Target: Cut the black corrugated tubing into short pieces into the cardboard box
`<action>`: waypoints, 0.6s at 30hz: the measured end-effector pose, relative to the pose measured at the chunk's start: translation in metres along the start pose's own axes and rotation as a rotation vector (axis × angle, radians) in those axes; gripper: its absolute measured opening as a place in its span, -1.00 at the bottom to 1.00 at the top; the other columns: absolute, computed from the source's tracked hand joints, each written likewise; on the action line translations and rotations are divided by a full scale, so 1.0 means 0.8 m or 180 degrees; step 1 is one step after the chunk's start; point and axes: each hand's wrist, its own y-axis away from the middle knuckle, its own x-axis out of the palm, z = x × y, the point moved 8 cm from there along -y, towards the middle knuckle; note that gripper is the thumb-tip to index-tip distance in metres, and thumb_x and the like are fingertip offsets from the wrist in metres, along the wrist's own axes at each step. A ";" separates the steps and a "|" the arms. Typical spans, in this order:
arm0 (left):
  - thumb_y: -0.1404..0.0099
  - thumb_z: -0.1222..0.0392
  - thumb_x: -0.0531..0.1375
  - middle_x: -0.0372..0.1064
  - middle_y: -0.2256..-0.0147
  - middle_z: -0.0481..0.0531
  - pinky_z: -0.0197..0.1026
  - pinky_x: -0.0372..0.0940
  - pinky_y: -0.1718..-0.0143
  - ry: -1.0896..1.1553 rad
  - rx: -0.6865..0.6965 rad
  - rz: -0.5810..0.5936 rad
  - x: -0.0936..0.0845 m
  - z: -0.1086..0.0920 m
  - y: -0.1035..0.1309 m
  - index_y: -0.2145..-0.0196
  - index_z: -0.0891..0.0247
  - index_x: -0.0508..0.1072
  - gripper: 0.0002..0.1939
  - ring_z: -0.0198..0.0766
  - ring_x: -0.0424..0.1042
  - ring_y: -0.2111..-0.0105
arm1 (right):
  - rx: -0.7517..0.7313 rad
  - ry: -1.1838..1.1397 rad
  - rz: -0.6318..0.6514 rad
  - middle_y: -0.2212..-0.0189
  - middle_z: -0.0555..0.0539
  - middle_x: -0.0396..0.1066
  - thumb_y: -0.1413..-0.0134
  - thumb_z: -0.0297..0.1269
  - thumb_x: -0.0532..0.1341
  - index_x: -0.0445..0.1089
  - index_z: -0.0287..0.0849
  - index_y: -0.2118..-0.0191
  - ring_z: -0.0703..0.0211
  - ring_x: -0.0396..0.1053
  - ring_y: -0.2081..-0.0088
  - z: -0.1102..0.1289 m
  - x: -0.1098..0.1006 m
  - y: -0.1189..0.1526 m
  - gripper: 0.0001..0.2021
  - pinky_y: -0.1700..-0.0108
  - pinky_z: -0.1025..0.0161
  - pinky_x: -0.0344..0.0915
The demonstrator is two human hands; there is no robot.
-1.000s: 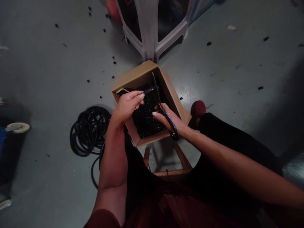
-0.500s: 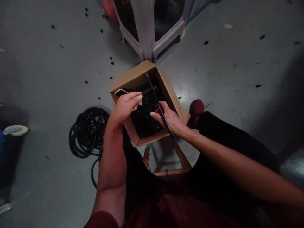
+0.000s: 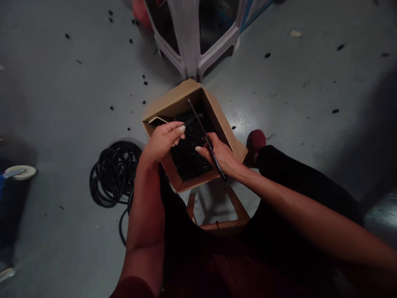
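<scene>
My left hand pinches a short black ribbed tube between thumb and fingers, over the cardboard box. In my right hand is a slim, dark, blade-like tool. Its narrow tip points up and away, crossing the tube near its free end; I cannot tell whether they touch. The thumb of that hand stands out to the left of the tool, and its exact kind is unclear. Below both hands, a heap of small black pieces fills the bottom of the box.
Left of the box, a coil of black hose lies on the floor. A wooden stool shows below the box. Beyond stands a pale plastic stool. A flat dark object with a light edge leans inside the box. Small black bits dot the floor.
The view has shifted slightly. Both hands, the tube and the tool keep nearly the same positions, with the tool's tip a little further left.
</scene>
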 end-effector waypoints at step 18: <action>-0.31 -0.01 0.09 0.31 0.48 -0.05 -0.37 0.11 0.51 -0.0467 0.0256 0.0124 0.000 -0.014 0.006 0.42 0.29 0.39 -0.69 -0.45 0.17 0.54 | -0.0134 0.0518 0.0121 0.46 -0.03 0.35 -0.13 -0.09 0.07 0.25 -0.09 0.15 0.07 0.31 0.42 0.012 -0.002 0.003 -0.76 0.39 0.23 0.10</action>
